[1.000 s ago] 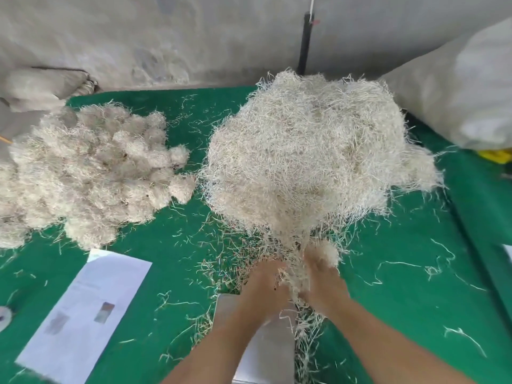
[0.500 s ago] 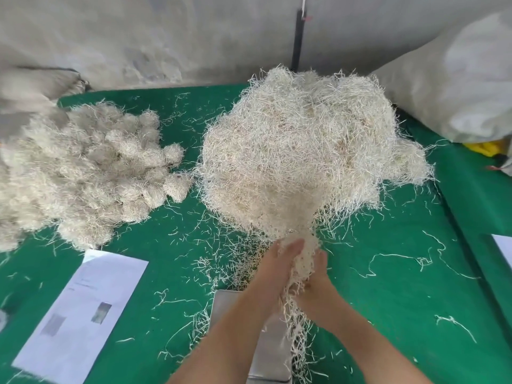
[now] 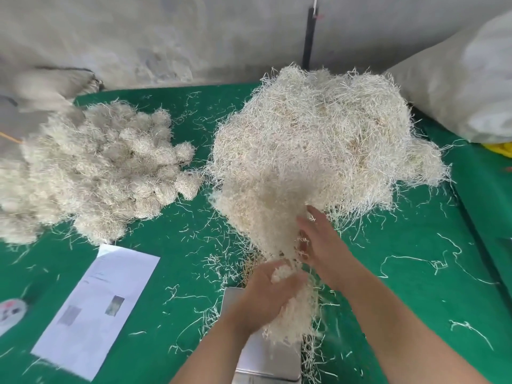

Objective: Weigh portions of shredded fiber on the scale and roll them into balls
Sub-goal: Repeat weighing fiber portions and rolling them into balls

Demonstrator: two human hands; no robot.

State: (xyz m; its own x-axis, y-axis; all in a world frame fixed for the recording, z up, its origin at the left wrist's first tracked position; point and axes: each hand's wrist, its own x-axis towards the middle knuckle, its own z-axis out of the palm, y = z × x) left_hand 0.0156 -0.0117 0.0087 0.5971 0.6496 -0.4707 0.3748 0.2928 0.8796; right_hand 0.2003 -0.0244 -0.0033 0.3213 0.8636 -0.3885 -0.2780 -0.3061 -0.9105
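A big heap of loose shredded fiber (image 3: 318,145) lies on the green cloth at centre right. A stretched tuft of fiber (image 3: 266,225) runs from its near edge down to my hands. My left hand (image 3: 270,293) grips a clump of that fiber above the steel scale (image 3: 266,356), with strands hanging over the scale's plate. My right hand (image 3: 318,239) rests with straight fingers against the right side of the tuft. A pile of rolled fiber balls (image 3: 91,167) sits at the left.
A white printed sheet (image 3: 97,306) lies at the near left, with a round sticker-like disc (image 3: 11,313) beside it. A large white sack (image 3: 465,79) stands at the right and a black pole (image 3: 309,37) at the back wall. Loose strands litter the green cloth (image 3: 415,273).
My left hand has dropped toward the scale with a clump of fiber. My right hand has risen and straightened against the tuft. The tuft has been drawn out longer from the heap.
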